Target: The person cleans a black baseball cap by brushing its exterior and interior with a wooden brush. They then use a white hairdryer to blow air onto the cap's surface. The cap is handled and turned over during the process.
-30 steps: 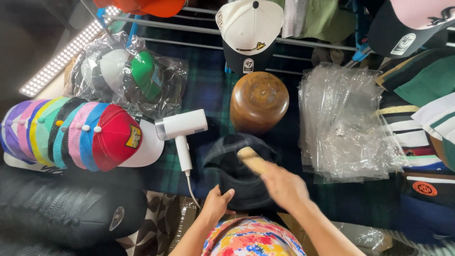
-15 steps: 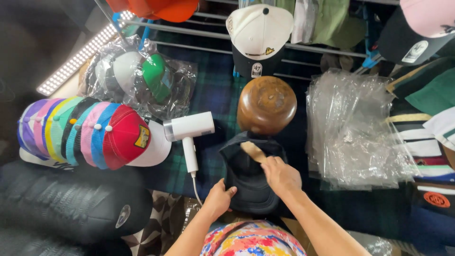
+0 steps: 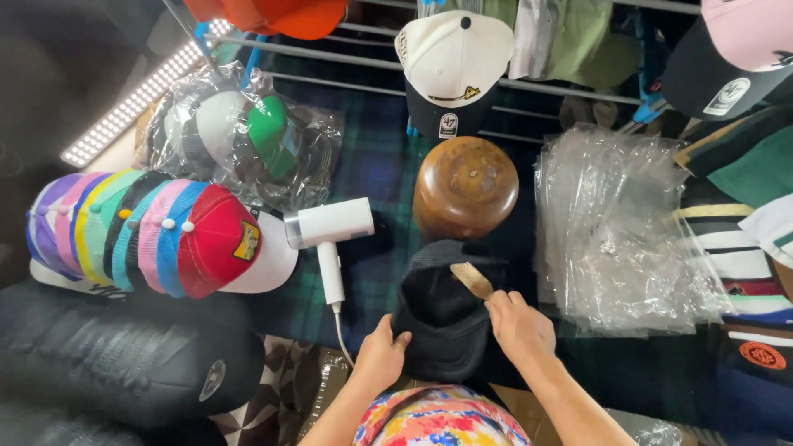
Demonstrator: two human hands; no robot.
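A dark navy cap (image 3: 442,318) lies on the plaid cloth in front of me. My left hand (image 3: 382,355) rests on its near left edge, holding it down. My right hand (image 3: 519,326) grips a small wooden brush (image 3: 471,279) whose end lies on the top of the cap. Just beyond the cap stands a round brown wooden hat block (image 3: 465,188). A white hair dryer (image 3: 329,235) lies to the left of the cap, its cord trailing toward me.
A row of stacked colourful caps (image 3: 149,235) lies at left, bagged caps (image 3: 244,136) behind them. A pile of clear plastic bags (image 3: 615,231) sits at right. Caps hang from a wire rack (image 3: 454,70) at the back. Dark caps (image 3: 124,363) lie near left.
My view has shifted closer over the cap. My right hand with the brush has drawn slightly back toward me across the cap. My left hand stays on the cap's edge.
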